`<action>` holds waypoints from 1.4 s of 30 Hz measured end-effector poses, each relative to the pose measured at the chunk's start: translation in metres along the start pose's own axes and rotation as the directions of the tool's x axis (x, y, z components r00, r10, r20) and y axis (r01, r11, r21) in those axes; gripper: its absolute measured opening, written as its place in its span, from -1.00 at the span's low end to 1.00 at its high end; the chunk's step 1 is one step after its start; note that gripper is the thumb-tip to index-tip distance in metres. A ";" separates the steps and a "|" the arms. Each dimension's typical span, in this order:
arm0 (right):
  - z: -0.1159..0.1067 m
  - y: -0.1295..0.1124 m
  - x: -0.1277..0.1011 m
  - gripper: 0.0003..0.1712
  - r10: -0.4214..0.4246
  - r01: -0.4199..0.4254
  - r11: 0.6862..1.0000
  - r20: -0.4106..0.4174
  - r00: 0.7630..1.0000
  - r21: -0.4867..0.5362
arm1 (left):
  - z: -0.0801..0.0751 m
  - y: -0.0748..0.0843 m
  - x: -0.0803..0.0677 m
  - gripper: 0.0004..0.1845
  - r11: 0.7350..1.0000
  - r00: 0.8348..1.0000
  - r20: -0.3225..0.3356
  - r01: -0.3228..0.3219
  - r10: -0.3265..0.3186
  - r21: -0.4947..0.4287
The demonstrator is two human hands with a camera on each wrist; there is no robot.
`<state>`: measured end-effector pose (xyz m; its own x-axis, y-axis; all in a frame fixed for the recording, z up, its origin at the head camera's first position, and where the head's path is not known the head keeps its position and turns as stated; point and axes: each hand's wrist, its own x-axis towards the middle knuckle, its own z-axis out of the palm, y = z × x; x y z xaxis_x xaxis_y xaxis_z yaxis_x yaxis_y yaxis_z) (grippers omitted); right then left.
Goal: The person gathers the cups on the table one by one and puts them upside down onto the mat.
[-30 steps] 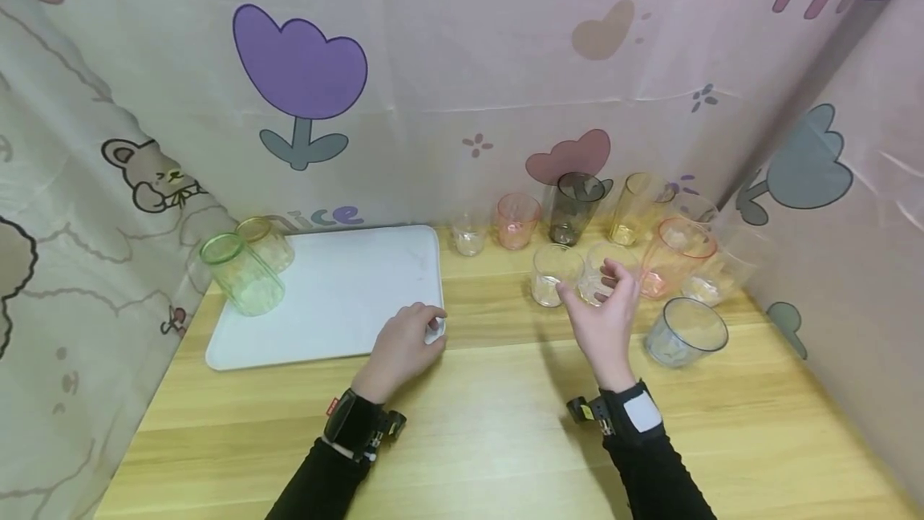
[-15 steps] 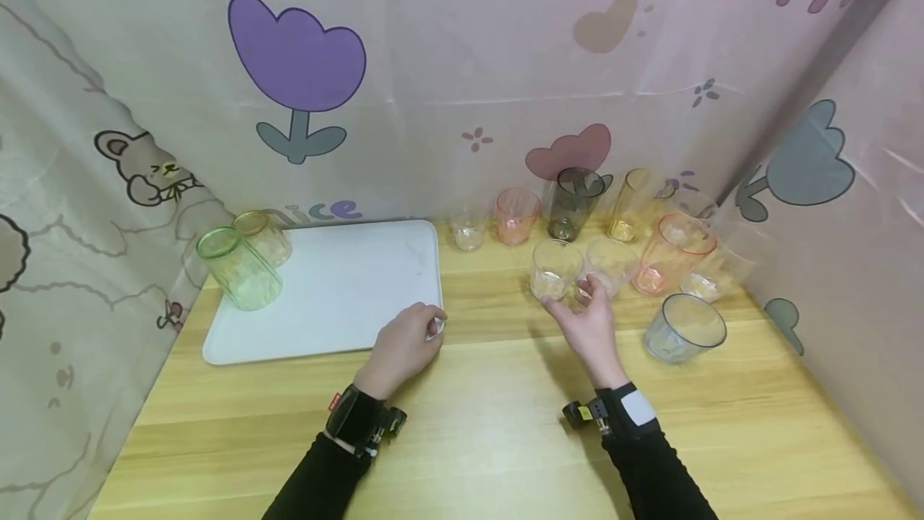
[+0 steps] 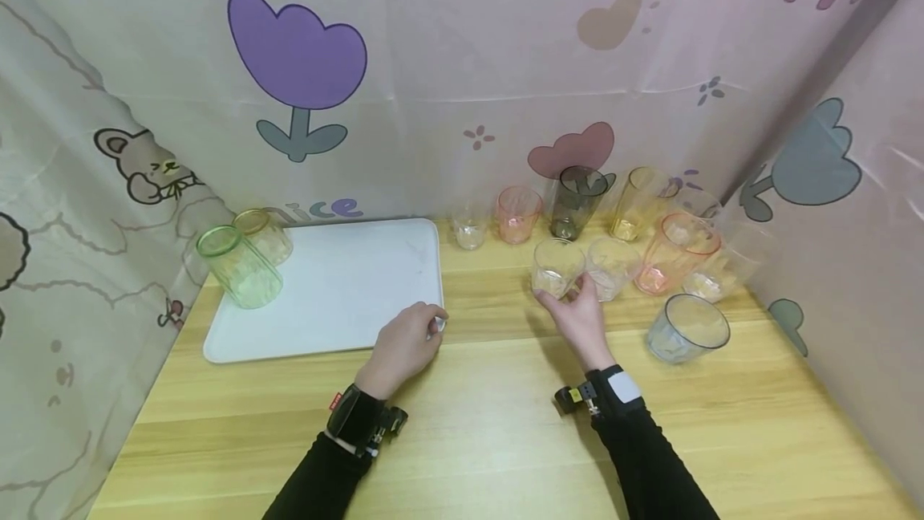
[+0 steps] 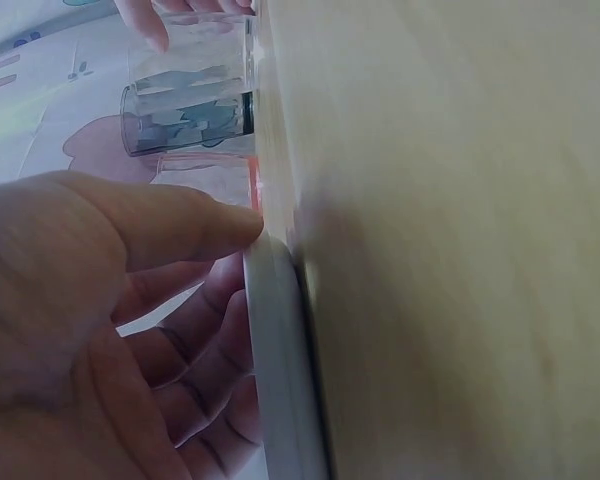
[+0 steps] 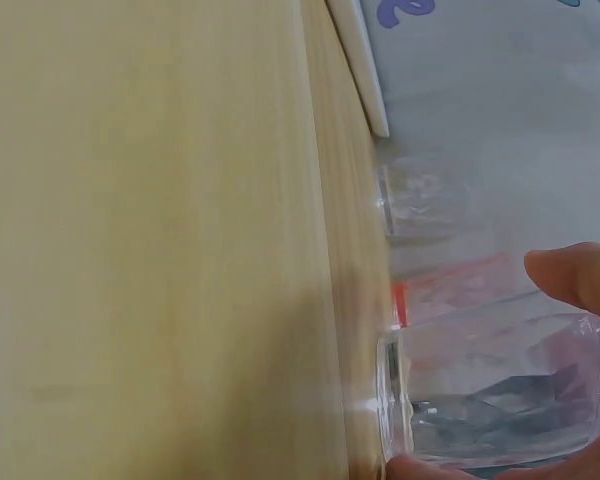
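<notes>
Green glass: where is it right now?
In the head view, left side: the green glass stands at the left end of the white tray, with the yellow-rimmed glass just behind it, slightly to its right.

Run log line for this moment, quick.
left hand: grips white tray at corner | right hand: around clear glass | green glass: on white tray

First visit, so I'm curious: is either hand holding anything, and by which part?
The left hand holds the white tray by its near right corner. The right hand curls round the sides of a clear glass; how firmly is unclear.
</notes>
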<state>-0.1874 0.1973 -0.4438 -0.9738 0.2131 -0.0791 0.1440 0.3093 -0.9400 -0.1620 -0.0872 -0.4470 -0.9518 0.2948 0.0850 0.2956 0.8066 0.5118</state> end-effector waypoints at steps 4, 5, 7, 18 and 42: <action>0.003 -0.001 0.005 0.12 -0.007 0.007 1.000 -0.007 1.000 -0.002 | 0.000 -0.001 0.000 -0.74 1.000 1.000 -0.004 -0.003 0.003 -0.002; 0.003 -0.002 0.006 0.11 -0.010 0.010 1.000 -0.010 1.000 -0.007 | 0.000 -0.001 0.000 -0.74 1.000 1.000 -0.006 -0.005 0.005 -0.001; 0.005 -0.003 0.008 0.12 -0.013 0.012 1.000 -0.019 1.000 -0.015 | 0.000 -0.001 0.000 -0.75 1.000 1.000 -0.010 -0.010 0.010 0.000; 0.011 -0.003 0.016 0.11 -0.015 0.011 0.999 -0.075 0.997 -0.052 | 0.004 -0.002 0.000 -0.75 1.000 1.000 -0.004 0.000 0.000 0.007; 0.041 -0.032 0.011 -0.07 -0.034 0.022 0.900 0.019 0.999 0.435 | 0.003 -0.004 0.002 -0.76 1.000 1.000 -0.021 0.005 -0.005 -0.007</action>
<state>-0.2103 0.1517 -0.4284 -0.9812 0.1852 -0.0537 0.0317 -0.1195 -0.9923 -0.1652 -0.0883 -0.4509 -0.9547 0.2801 0.1007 0.2907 0.8046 0.5178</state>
